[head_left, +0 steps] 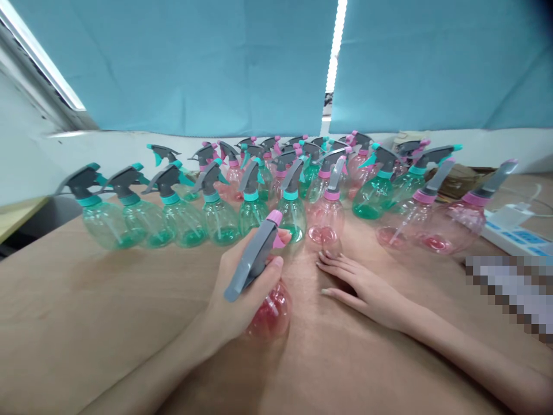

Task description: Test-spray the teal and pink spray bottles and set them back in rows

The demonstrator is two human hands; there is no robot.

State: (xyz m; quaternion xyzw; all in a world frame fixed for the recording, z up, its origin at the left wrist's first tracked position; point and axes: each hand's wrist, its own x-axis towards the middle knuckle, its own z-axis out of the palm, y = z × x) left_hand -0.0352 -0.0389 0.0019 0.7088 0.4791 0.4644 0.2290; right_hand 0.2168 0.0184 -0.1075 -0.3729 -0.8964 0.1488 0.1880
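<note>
The left hand [239, 300] is wrapped around a pink bottle [271, 316], with the fingers closed over the neck, so it's a proper grip. The bottle sits low on the table [86, 323], tucked under that hand's palm and leaning a bit. Its grey sprayer [249, 262] runs slantwise across the fingers, with the pink tip at the far end.

The right hand [363, 288] just lies flat on the table, palm down, fingers stretched out and close together, holding nothing. It's just right of the held bottle and isn't touching it. Right past its fingertips stands a second pink bottle [326, 219]. It's really close to the nails, but whether they touch can't be told.

Beyond the left hand there's a row of green bottles [185, 222], all with grey sprayers and teal collars. Behind those, a whole crowd of pink and green ones is packed together. Off to the right of the right hand, a couple more pink ones [449, 225] lean over. Farther right is a white power strip [514, 233]. A pixelated patch [510, 294] sits just beside the right forearm and hides whatever is there. Blue curtains [194, 63] hang at the back.

As for writing, any print on the bottles or the strip is too small to read.
</note>
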